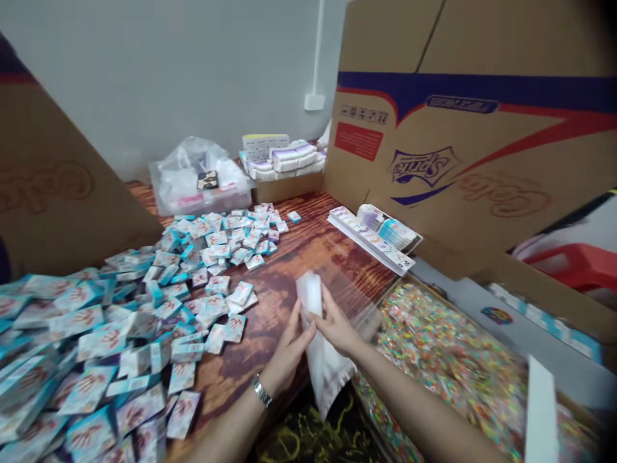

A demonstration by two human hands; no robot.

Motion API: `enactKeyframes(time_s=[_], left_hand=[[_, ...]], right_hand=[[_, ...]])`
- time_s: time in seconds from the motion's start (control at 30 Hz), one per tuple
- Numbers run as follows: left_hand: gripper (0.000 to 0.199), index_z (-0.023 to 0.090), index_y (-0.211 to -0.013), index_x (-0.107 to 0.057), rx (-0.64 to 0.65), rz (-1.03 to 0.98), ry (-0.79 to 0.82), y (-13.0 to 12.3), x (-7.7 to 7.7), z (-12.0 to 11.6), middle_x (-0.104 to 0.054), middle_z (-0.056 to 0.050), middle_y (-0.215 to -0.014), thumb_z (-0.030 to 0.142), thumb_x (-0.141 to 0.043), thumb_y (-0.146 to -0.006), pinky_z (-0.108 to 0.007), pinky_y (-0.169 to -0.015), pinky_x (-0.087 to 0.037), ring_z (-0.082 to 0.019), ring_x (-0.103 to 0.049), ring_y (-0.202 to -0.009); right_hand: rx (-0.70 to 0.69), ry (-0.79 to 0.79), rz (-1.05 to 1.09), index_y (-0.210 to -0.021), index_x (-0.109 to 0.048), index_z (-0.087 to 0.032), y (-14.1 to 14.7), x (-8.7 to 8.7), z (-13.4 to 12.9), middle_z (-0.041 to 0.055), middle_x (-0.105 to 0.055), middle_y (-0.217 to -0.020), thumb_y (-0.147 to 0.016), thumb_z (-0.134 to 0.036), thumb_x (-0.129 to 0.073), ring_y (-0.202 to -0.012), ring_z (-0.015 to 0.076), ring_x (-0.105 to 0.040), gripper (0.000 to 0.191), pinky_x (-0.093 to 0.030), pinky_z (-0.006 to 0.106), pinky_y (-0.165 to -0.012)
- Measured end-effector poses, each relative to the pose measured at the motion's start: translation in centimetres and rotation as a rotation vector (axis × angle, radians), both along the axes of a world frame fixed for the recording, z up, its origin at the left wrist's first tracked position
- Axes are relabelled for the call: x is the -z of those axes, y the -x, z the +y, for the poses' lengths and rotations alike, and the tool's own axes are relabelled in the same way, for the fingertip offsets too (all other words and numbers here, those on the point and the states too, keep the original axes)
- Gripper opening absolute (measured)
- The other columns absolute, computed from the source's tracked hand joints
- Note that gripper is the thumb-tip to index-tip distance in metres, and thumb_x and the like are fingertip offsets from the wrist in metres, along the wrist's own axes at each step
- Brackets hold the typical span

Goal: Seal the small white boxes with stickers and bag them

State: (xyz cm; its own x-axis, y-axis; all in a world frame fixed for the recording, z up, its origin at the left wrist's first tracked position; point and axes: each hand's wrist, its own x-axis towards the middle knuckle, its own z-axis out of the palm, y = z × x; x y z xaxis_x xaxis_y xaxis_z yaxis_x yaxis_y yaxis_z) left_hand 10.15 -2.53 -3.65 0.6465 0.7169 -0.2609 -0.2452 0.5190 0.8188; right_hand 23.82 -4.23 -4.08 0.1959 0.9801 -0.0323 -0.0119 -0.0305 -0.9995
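Observation:
In front of me, at the table's near edge, I hold a whitish, translucent plastic bag in both hands. Its upper end is folded or bunched into a narrow white strip, and the lower end hangs loose with a crinkled edge. My left hand, with a metal watch on the wrist, is closed on the bag's left side. From the right, my right hand pinches the bag near its top. Whether anything is inside the bag I cannot tell. A clear plastic sheet lies flat on the table just beyond my right hand.
Many small blue-and-white boxes spread over the left side. A tray of colourful wrapped pieces sits at right. Stacked printed cards, a plastic tub and a filled carton stand farther back, between large cardboard boxes.

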Motion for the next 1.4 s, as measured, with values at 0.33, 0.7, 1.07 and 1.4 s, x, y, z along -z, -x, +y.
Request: enactKeyframes(time_s=[0.33,0.7,1.07,1.4], left_hand=[[0.075,0.025,-0.142,-0.025,-0.068,-0.023,-0.087,0.5,2.1,0.8,-0.035,-0.008,-0.146,0.030,-0.067,-0.079,-0.039,-0.108,-0.032,-0.026,-0.035,-0.132],[0.069,0.024,-0.135,-0.036,-0.129,-0.004,-0.050,0.2,1.8,1.3,-0.048,-0.009,-0.137,0.028,-0.070,-0.075,-0.037,-0.103,-0.038,-0.025,-0.044,-0.125],[0.047,0.013,-0.109,-0.059,-0.305,0.047,0.207,0.4,3.1,2.3,-0.066,-0.012,-0.112,0.036,-0.072,-0.070,-0.040,-0.098,-0.042,-0.028,-0.059,-0.108],[0.045,0.011,-0.098,-0.062,-0.352,0.077,0.229,1.7,3.6,3.5,-0.071,-0.012,-0.094,0.035,-0.076,-0.063,-0.043,-0.085,-0.051,-0.030,-0.065,-0.095]], right_hand=[[-0.059,0.128,0.288,-0.112,-0.055,-0.020,1.2,2.4,1.6,0.0037,-0.066,-0.100,-0.075,-0.047,-0.067,-0.091,0.0204,-0.061,0.048,-0.048,0.032,-0.080],[0.027,0.221,0.429,-0.090,-0.062,-0.020,1.6,3.1,2.0,-0.0002,-0.067,-0.078,-0.072,-0.056,-0.066,-0.073,0.0175,-0.062,0.040,-0.049,0.028,-0.067],[0.106,0.249,0.497,-0.094,-0.061,-0.019,0.9,3.6,2.5,0.0052,-0.070,-0.086,-0.070,-0.057,-0.067,-0.084,0.0218,-0.066,0.046,-0.051,0.037,-0.078],[0.197,0.328,0.173,-0.070,-0.057,-0.018,-8.5,2.0,3.2,-0.0002,-0.061,-0.056,-0.063,-0.051,-0.071,-0.047,0.0138,-0.055,0.038,-0.046,0.026,-0.049]])
